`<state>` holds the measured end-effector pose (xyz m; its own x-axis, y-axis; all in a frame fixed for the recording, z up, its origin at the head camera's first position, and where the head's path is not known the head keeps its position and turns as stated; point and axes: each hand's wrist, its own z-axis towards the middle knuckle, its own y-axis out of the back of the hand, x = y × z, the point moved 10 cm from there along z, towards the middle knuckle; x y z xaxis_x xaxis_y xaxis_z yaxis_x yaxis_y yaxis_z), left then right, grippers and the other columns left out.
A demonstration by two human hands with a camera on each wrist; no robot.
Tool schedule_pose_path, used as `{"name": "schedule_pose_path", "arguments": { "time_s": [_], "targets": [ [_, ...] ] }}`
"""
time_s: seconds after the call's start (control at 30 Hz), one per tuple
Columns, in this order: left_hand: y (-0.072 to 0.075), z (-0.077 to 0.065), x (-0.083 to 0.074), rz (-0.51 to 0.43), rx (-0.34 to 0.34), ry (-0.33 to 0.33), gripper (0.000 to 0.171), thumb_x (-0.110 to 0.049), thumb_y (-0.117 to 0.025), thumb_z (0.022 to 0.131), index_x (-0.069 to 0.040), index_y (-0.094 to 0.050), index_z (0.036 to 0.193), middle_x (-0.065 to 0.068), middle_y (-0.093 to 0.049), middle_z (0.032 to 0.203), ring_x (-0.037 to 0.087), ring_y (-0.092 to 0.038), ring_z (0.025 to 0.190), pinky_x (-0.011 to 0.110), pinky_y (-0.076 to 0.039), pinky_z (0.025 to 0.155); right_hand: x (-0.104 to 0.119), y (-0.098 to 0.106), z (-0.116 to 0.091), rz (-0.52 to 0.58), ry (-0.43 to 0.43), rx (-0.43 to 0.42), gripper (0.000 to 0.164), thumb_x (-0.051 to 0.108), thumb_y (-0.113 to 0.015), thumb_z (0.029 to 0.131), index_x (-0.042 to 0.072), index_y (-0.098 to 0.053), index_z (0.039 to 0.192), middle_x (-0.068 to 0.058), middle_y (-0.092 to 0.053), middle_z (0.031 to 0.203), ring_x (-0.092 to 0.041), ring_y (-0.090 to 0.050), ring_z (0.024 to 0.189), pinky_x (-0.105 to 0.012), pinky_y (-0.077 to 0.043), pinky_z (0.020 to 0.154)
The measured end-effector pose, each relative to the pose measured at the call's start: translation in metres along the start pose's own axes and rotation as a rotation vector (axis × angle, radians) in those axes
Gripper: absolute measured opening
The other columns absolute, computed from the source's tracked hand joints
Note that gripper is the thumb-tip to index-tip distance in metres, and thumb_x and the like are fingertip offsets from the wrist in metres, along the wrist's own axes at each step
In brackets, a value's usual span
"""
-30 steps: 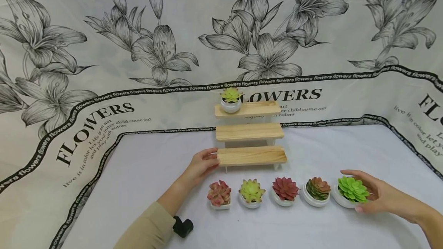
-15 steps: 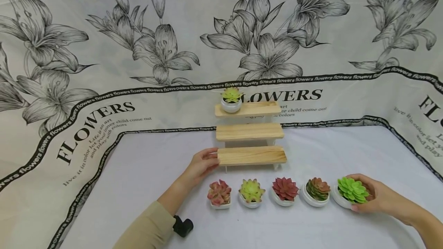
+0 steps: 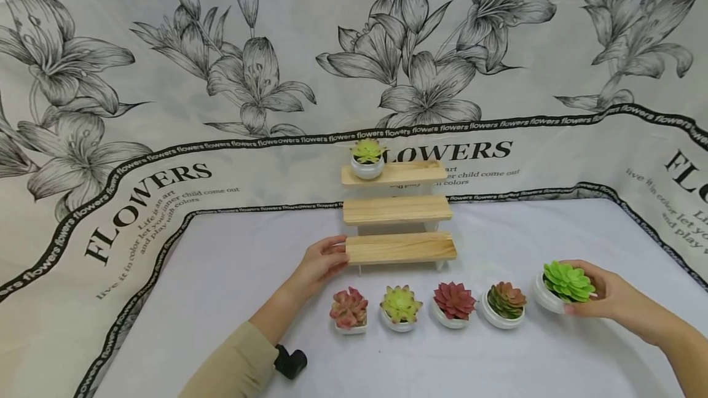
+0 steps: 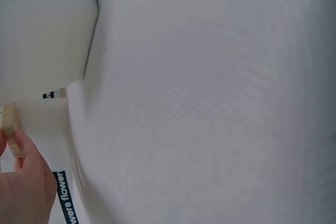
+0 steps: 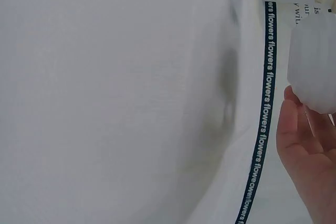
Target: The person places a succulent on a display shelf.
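My right hand (image 3: 614, 296) grips a bright green succulent in a white pot (image 3: 553, 296), tilted and raised off the table at the right end of a row of potted succulents. In the right wrist view my fingers are round the side of that white pot (image 5: 314, 64). My left hand (image 3: 318, 269) pinches the left end of the lowest board (image 3: 401, 249) of a three-step wooden stand; the left wrist view shows the board's end (image 4: 10, 124) between thumb and fingers. A yellow-green succulent (image 3: 367, 158) in a white pot stands at the left of the top board (image 3: 415, 172).
The row in front of the stand holds a pink succulent (image 3: 349, 309), a yellow-green succulent (image 3: 401, 304), a dark red succulent (image 3: 454, 301) and a green-and-orange succulent (image 3: 506, 301). A black object (image 3: 290, 362) lies beside the left sleeve. A flower-printed cloth (image 3: 276, 171) hangs behind.
My right hand has closed round the bright green succulent's pot and lifted it slightly up from the table. My left hand stays at the lowest board.
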<state>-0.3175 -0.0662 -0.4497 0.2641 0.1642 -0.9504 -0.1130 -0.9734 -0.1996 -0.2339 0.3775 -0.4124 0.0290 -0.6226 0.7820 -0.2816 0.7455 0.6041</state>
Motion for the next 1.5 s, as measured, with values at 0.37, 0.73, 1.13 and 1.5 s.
{"name": "schedule_pose_path", "arguments": {
  "time_s": [0.37, 0.73, 1.13, 1.5],
  "targets": [
    [0.004, 0.0, 0.0, 0.001, -0.019, 0.009, 0.043, 0.01, -0.057, 0.084, 0.006, -0.051, 0.126, 0.013, -0.059, 0.1, 0.014, -0.059, 0.081, 0.029, -0.053, 0.082, 0.04, 0.024, 0.017, 0.102, 0.084, -0.072, 0.056, 0.002, -0.061, 0.087, 0.034, -0.036, 0.126, 0.031, -0.042, 0.113, 0.015, -0.044, 0.098, -0.012, -0.044, 0.07],
    [0.004, 0.0, 0.001, -0.017, 0.005, 0.008, 0.043, 0.009, -0.057, 0.085, 0.006, -0.049, 0.127, 0.013, -0.059, 0.102, 0.013, -0.059, 0.082, 0.027, -0.052, 0.082, 0.095, 0.037, 0.049, 0.158, 0.144, -0.115, 0.055, 0.0, -0.059, 0.088, 0.023, -0.035, 0.131, 0.021, -0.048, 0.113, 0.009, -0.048, 0.099, -0.009, -0.044, 0.076],
    [-0.002, 0.0, 0.004, -0.028, 0.024, 0.022, 0.046, 0.01, -0.056, 0.085, 0.006, -0.047, 0.13, 0.017, -0.058, 0.109, 0.014, -0.059, 0.087, 0.029, -0.051, 0.086, 0.143, 0.027, 0.084, 0.169, 0.089, -0.108, 0.067, 0.016, -0.059, 0.092, 0.001, -0.02, 0.144, 0.005, -0.04, 0.126, 0.0, -0.042, 0.108, -0.012, -0.042, 0.082],
    [0.002, -0.001, 0.004, -0.016, 0.024, 0.013, 0.046, 0.01, -0.055, 0.085, 0.007, -0.047, 0.13, 0.02, -0.056, 0.113, 0.016, -0.059, 0.088, 0.03, -0.051, 0.086, 0.174, 0.011, 0.121, 0.211, 0.026, -0.113, 0.082, 0.027, -0.063, 0.089, 0.002, -0.011, 0.148, -0.022, -0.026, 0.142, -0.031, -0.032, 0.127, -0.048, -0.03, 0.106]
  ]
}}
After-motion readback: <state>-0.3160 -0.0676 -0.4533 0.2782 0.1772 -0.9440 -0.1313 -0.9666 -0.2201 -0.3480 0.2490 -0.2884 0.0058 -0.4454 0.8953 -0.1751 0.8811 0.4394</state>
